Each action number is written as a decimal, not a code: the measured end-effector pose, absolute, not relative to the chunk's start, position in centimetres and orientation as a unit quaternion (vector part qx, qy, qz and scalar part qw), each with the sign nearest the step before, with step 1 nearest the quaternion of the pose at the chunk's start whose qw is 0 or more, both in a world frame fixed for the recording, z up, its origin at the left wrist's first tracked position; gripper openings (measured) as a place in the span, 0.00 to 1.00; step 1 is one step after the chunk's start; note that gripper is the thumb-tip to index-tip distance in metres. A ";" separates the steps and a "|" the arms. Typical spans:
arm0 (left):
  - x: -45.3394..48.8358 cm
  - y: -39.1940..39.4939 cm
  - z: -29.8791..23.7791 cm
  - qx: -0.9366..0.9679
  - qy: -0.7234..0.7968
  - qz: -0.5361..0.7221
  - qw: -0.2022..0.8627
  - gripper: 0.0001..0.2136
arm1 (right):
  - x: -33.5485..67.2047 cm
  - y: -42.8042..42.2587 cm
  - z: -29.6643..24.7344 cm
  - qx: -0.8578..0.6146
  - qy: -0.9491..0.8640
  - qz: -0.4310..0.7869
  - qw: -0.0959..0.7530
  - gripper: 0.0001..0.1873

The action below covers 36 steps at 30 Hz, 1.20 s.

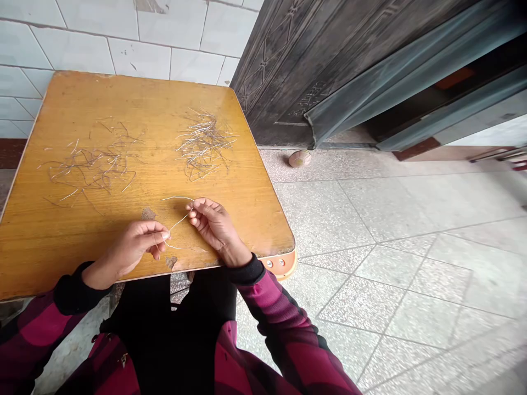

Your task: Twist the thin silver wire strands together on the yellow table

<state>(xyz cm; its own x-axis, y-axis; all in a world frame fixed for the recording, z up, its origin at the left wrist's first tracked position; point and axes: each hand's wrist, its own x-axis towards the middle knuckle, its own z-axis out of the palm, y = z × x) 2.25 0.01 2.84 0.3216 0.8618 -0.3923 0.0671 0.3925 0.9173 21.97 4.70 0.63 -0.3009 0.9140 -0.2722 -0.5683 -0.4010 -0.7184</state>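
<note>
- Left hand [134,247]: fingers curled, pinching one thin, silvery wire [179,223] above the worktop.
- Right hand [214,224]: half closed, pinching the same wire.
- Glossy wooden worktop [61,247] carries two tangled heaps of strands: brownish left heap [94,167], silvery right heap [203,145].

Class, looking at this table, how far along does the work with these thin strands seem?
Apparently done: the pale pile of straighter strands on the table. In hand: one strand, held between the left hand and right hand. Possibly left: the darker tangle, though that cannot be confirmed.
</note>
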 end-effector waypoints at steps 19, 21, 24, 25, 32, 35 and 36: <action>2.2 0.3 2.0 0.340 0.460 0.350 0.742 0.09 | 22.6 0.9 1.1 -0.308 -0.912 0.097 0.254 0.14; 2.2 0.2 1.9 0.338 0.461 0.349 0.743 0.10 | 22.3 1.1 0.9 -0.307 -0.918 0.059 0.244 0.14; 2.3 0.2 2.1 0.342 0.469 0.349 0.736 0.10 | 22.4 1.4 0.9 -0.297 -0.927 0.037 0.224 0.13; 2.3 0.2 2.1 0.345 0.473 0.350 0.731 0.10 | 22.5 1.5 1.0 -0.291 -0.931 0.038 0.216 0.14; 1.8 0.3 2.1 0.364 0.506 0.340 0.704 0.11 | 24.3 2.6 1.1 -0.282 -0.940 0.053 0.183 0.15; 1.6 0.4 2.1 0.378 0.511 0.328 0.699 0.11 | 24.7 2.8 1.0 -0.276 -0.943 0.050 0.177 0.15; 1.6 0.4 2.1 0.383 0.514 0.327 0.694 0.11 | 24.8 2.9 1.0 -0.274 -0.943 0.059 0.178 0.14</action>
<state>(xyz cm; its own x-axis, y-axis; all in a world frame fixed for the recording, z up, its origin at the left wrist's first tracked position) 1.58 0.42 2.10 0.2574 0.8481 -0.4631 -0.0613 0.4926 0.8681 24.75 2.85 1.00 -0.7872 0.5372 0.3030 0.4951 0.8434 -0.2088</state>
